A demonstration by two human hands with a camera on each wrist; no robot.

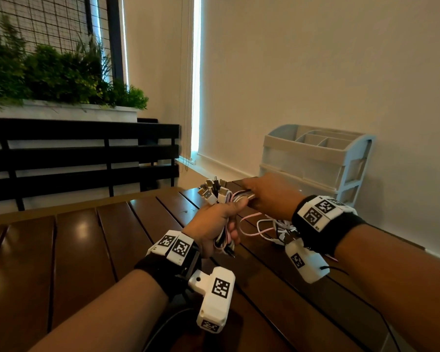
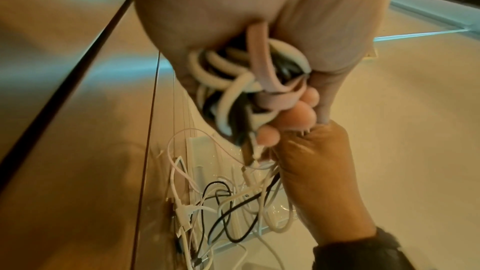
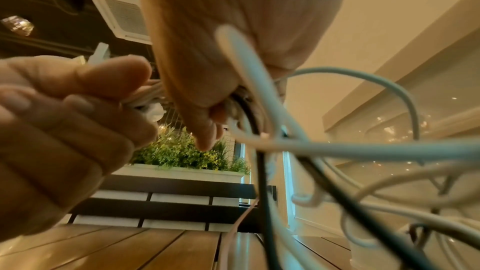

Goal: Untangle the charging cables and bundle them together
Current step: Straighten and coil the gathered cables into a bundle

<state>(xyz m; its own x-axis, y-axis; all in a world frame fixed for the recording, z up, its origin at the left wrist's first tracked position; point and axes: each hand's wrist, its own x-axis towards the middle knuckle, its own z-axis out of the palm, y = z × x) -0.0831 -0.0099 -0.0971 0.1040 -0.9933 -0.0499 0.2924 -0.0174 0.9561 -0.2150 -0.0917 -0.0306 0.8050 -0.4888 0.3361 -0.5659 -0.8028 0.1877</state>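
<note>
Cables (image 1: pixel 233 199) gripped in both hands

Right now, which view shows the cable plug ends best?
The head view: the plug ends fan out above the left hand. The left wrist view shows only cable loops; the right wrist view shows one blurred white piece behind the fingers.

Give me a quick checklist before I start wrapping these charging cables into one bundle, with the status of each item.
1. Left hand grips the gathered cables: ok.
2. Right hand holds the same cables right beside it: ok.
3. Plug ends fanned out together above the left hand: ok.
4. Loose cable tails free of tangles: not ok, white, black and pink strands cross each other over the table.
5. Every cable caught in the grip: cannot tell, the fingers hide the middle.
6. Tie or band ready nearby: cannot tell, none shows.
</note>
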